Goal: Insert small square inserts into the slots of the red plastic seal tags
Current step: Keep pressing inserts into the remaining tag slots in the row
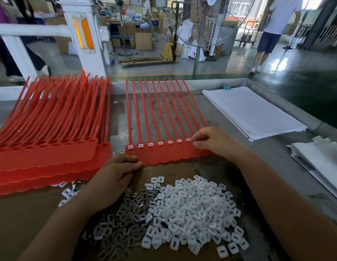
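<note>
L hand [115, 178] pinched tag strip [163, 155] corner, R hand [214, 142] curled at 7th insert [188, 139], grip unclear; next prob. press home, fetch another from white pile [192, 210].

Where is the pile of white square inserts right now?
Head view, lower centre-right: the pile of white inserts lies nearer the person than the red tag strip, right of the darker grey pile.

free: bare table [117, 127] lane between tag stack [50, 129] and tag row [163, 127] | near side blocked: insert pile [182, 213] | right blocked: paper stack [258, 112]
</note>
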{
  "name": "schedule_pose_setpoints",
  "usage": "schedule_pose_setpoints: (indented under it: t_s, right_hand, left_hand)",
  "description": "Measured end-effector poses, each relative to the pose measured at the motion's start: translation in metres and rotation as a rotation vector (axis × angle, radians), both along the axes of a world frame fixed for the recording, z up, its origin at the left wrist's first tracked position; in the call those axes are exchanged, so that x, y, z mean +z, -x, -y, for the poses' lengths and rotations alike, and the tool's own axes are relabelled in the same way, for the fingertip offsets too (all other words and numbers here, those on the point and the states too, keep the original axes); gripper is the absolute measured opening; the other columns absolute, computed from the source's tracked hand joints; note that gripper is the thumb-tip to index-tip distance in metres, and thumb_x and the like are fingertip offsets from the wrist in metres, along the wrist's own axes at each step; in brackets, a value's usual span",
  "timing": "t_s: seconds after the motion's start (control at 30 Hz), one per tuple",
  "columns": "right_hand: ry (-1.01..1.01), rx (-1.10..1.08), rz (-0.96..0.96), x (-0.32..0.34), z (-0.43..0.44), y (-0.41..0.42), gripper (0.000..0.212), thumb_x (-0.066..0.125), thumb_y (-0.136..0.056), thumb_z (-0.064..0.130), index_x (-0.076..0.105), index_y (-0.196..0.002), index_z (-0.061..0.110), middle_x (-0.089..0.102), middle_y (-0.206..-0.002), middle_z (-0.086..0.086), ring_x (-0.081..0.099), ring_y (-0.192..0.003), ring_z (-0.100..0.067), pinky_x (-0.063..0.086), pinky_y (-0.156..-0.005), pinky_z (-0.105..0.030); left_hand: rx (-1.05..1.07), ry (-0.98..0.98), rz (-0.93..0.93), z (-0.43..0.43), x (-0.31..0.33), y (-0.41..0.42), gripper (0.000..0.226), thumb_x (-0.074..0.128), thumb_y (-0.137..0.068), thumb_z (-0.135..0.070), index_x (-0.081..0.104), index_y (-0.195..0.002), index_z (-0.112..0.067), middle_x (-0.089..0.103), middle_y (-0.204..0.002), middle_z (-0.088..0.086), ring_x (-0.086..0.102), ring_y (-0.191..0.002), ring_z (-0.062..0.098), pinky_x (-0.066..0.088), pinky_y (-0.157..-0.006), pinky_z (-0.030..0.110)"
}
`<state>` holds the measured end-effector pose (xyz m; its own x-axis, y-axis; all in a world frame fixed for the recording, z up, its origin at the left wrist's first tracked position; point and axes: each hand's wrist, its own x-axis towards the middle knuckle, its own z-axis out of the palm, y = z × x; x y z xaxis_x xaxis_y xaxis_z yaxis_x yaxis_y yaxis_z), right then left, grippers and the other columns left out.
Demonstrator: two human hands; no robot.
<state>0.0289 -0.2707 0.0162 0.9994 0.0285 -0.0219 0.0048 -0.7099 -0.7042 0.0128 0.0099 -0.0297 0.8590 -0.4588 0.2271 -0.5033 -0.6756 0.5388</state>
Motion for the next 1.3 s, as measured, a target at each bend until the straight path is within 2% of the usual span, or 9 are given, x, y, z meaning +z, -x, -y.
schedule_pose_setpoints:
  t_s: [0.13,0.3,0.43,0.5,0.63,0.8,0.9,1.07,1.3]
  right_hand:
    - [0.078,0.156,-0.103,0.006,0.003,0.028,0.016,0.071,-0.078,0.017,0.065,-0.071,0.030,0.064,-0.071,0.016,0.055,-0.062,0.013,0.038,-0.062,-0.006]
    - [0.130,0.218,-0.182,0.002,-0.001,0.039,0.011,0.074,-0.075,0.025,0.068,-0.072,0.034,0.064,-0.071,0.020,0.055,-0.066,0.013,0.038,-0.067,-0.011]
    - [0.185,0.258,-0.184,0.000,-0.005,0.041,0.018,0.076,-0.073,0.022,0.063,-0.071,0.035,0.060,-0.070,0.020,0.053,-0.064,0.016,0.037,-0.057,-0.003]
    - [0.235,0.276,-0.175,-0.001,-0.006,0.042,0.020,0.074,-0.074,0.021,0.061,-0.069,0.034,0.059,-0.070,0.019,0.052,-0.062,0.015,0.037,-0.056,-0.003]
    - [0.279,0.305,-0.182,-0.001,-0.007,0.042,0.017,0.071,-0.078,0.020,0.059,-0.072,0.029,0.057,-0.073,0.018,0.051,-0.065,0.009,0.039,-0.058,-0.005]
    - [0.100,0.200,-0.140,-0.002,-0.001,0.042,0.019,0.066,-0.083,0.016,0.055,-0.070,0.026,0.061,-0.068,0.012,0.056,-0.061,0.001,0.043,-0.063,-0.014]
    - [-0.075,0.131,-0.163,-0.004,0.001,0.040,0.019,0.059,-0.087,0.009,0.052,-0.073,0.020,0.064,-0.067,0.007,0.061,-0.057,-0.002,0.043,-0.055,-0.014]
    - [-0.303,0.062,-0.160,-0.004,0.004,0.039,0.018,0.058,-0.085,-0.002,0.055,-0.076,0.013,0.065,-0.066,0.001,0.062,-0.056,-0.004,0.047,-0.053,-0.016]
    - [-0.323,0.055,-0.166,-0.003,0.005,0.038,0.023,0.062,-0.080,-0.008,0.061,-0.079,0.014,0.065,-0.072,-0.002,0.063,-0.059,-0.006,0.051,-0.058,-0.017]
  left_hand:
    - [0.000,-0.012,-0.004,0.000,0.001,0.000,0.038,0.045,-0.092,-0.006,0.054,-0.124,-0.023,0.041,-0.130,-0.015,0.027,-0.116,-0.004,0.013,-0.085,-0.008]
    - [0.011,-0.020,-0.009,0.000,0.001,0.002,0.039,0.045,-0.092,-0.006,0.053,-0.126,-0.024,0.040,-0.133,-0.014,0.025,-0.117,-0.005,0.014,-0.096,0.006]
    - [0.011,-0.010,-0.004,0.002,0.002,0.001,0.039,0.046,-0.092,-0.005,0.054,-0.125,-0.024,0.041,-0.133,-0.013,0.027,-0.118,-0.004,0.016,-0.099,0.011]
    - [0.008,-0.005,-0.002,0.002,0.001,0.000,0.039,0.046,-0.091,-0.005,0.054,-0.124,-0.024,0.041,-0.133,-0.013,0.028,-0.118,-0.003,0.017,-0.098,0.010]
    - [-0.009,-0.002,0.013,0.001,-0.001,-0.001,0.039,0.046,-0.091,-0.004,0.056,-0.123,-0.023,0.042,-0.130,-0.013,0.029,-0.115,-0.004,0.017,-0.088,-0.004]
    - [-0.018,-0.003,0.028,0.001,-0.001,-0.002,0.039,0.047,-0.090,-0.003,0.056,-0.123,-0.021,0.043,-0.130,-0.011,0.030,-0.117,-0.002,0.015,-0.087,-0.006]
    - [-0.021,-0.005,0.036,0.003,0.001,-0.002,0.038,0.047,-0.090,-0.002,0.057,-0.122,-0.020,0.043,-0.129,-0.011,0.029,-0.115,-0.003,0.013,-0.085,-0.009]
    - [-0.021,0.001,0.029,0.002,0.002,-0.001,0.038,0.046,-0.091,-0.002,0.056,-0.123,-0.020,0.042,-0.131,-0.010,0.028,-0.115,-0.004,0.012,-0.085,-0.010]
    - [-0.020,-0.003,0.030,0.002,0.001,-0.001,0.038,0.046,-0.091,-0.003,0.056,-0.123,-0.020,0.043,-0.132,-0.010,0.028,-0.115,-0.004,0.012,-0.084,-0.010]
